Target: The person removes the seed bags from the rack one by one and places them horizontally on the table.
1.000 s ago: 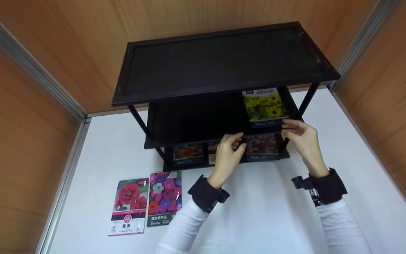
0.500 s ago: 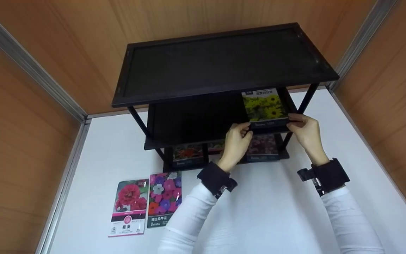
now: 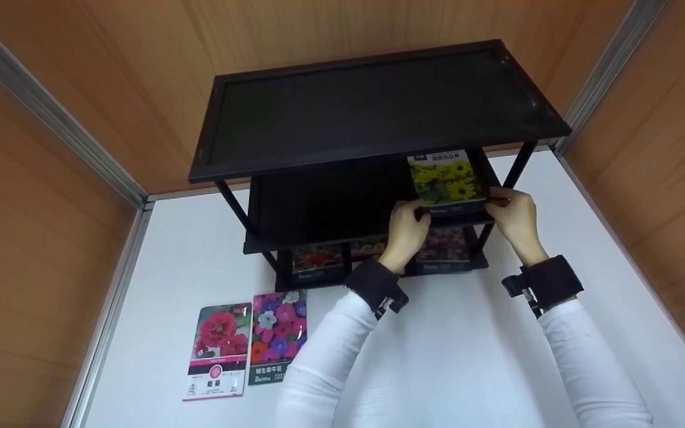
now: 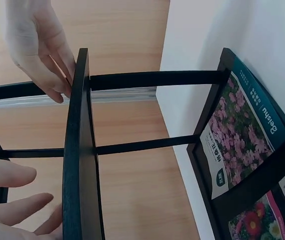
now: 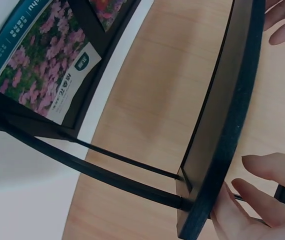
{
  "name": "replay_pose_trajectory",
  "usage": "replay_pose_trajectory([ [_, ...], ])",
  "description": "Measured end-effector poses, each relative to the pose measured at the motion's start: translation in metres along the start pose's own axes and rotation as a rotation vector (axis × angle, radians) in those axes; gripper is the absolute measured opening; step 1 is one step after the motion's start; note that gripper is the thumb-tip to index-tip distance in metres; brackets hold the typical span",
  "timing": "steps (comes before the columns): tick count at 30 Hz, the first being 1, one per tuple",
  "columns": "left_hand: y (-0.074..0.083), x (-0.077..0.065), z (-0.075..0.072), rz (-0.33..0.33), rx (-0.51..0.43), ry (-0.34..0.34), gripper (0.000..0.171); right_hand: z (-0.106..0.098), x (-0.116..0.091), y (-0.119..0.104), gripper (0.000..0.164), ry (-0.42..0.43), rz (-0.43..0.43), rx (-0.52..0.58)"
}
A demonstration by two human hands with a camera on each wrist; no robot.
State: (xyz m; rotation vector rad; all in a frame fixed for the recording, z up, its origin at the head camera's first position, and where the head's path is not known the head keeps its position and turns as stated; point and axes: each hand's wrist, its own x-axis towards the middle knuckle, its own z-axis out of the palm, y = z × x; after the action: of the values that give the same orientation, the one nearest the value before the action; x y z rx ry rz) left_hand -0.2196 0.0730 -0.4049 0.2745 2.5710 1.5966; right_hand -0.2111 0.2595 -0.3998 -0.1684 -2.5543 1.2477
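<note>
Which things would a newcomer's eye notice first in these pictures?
Probably the big black rack, high in the middle of the head view. Then the yellow-flower packet, at the right of the rack's middle shelf, between the left hand and the right hand. At lower left, the pink-flower packet and the multicoloured packet lie on the white table.

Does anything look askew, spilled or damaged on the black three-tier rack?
One minor oddity: on the black three-tier rack, the flat rectangular packet with pink flowers and a teal band seems to overhang the bottom tier's front edge slightly, as if not fully seated. No spill or damage stands out.
</note>
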Motion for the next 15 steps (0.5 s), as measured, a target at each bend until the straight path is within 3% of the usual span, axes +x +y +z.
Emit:
replay_pose_trajectory([
  [8,0.007,0.010,0.003,-0.049,0.005,0.009,0.037,0.000,0.004,-0.006,0.029,-0.024,-0.003,-0.068],
  [10,0.008,0.011,0.005,-0.046,0.036,0.042,0.038,0.000,0.005,-0.007,0.028,-0.015,0.002,-0.081],
  [12,-0.027,0.038,0.024,-0.009,0.024,0.079,0.040,0.001,0.007,-0.008,0.027,0.002,0.006,-0.090],
  [15,-0.107,0.099,0.067,0.059,0.019,0.144,0.045,0.002,0.008,-0.009,0.026,0.025,0.012,-0.085],
])
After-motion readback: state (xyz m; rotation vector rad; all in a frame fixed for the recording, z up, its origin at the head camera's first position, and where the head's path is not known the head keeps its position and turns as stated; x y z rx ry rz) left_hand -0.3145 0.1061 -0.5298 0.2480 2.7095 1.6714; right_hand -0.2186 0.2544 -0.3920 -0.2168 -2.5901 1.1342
